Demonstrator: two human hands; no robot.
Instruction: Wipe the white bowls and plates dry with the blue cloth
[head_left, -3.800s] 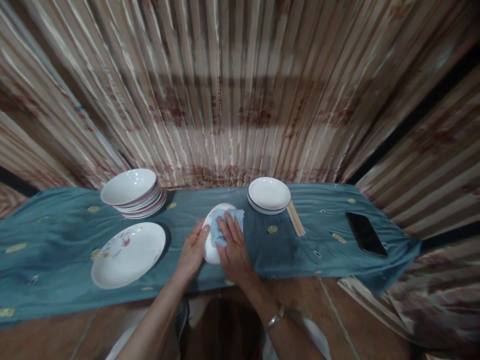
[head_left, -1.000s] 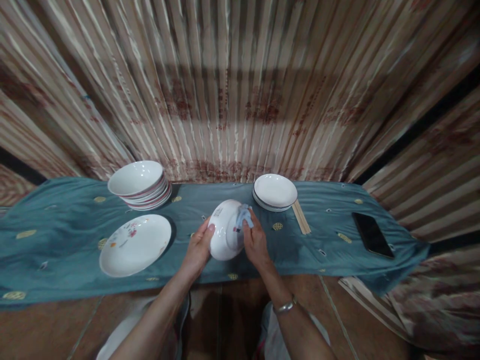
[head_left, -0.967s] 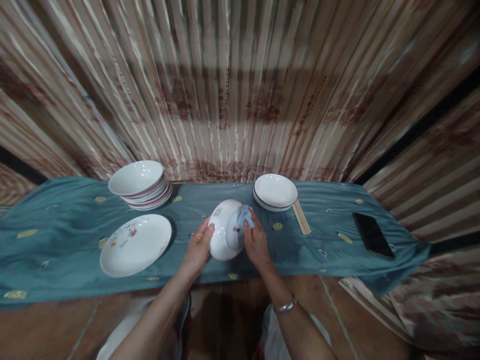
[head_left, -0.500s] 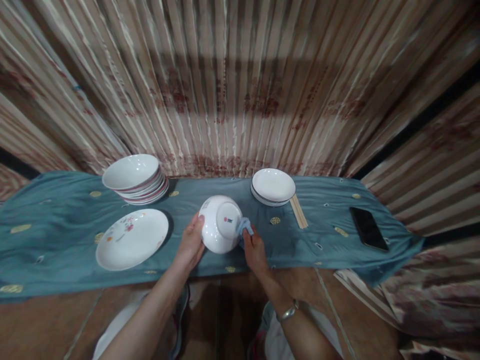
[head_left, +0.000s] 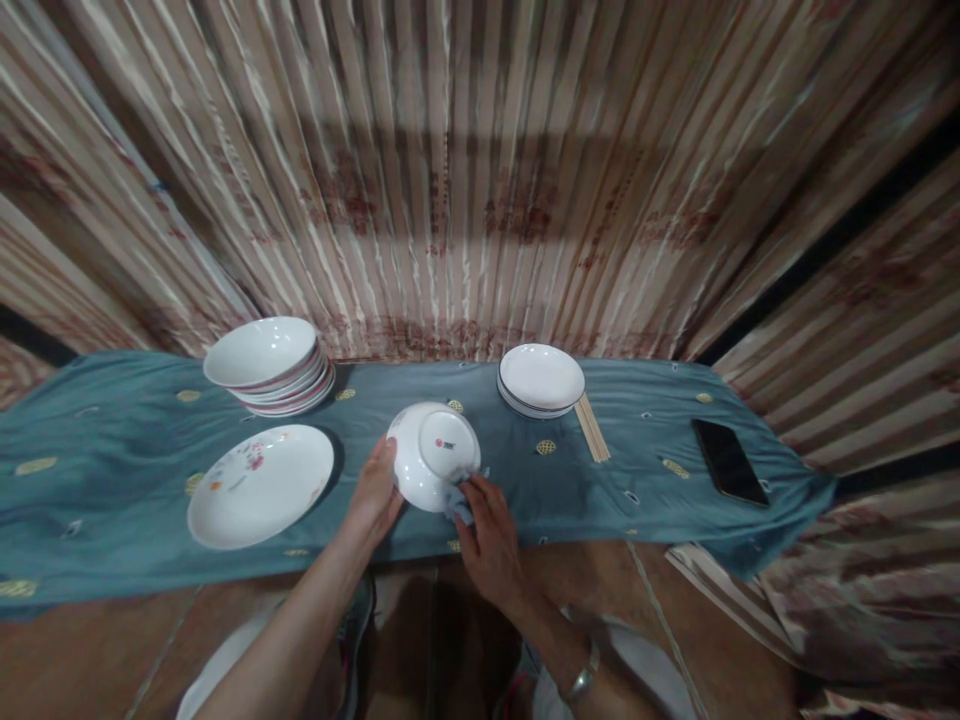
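Left hand grasping bowl by its left side, underside facing camera, over worktop; right hand pressing cloth against bowl's near right edge; flowered plate lies farther left

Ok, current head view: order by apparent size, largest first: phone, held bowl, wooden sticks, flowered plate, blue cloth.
1. flowered plate
2. held bowl
3. phone
Unranked: wooden sticks and blue cloth. The right hand partly hides the cloth, so that pair is unsure.
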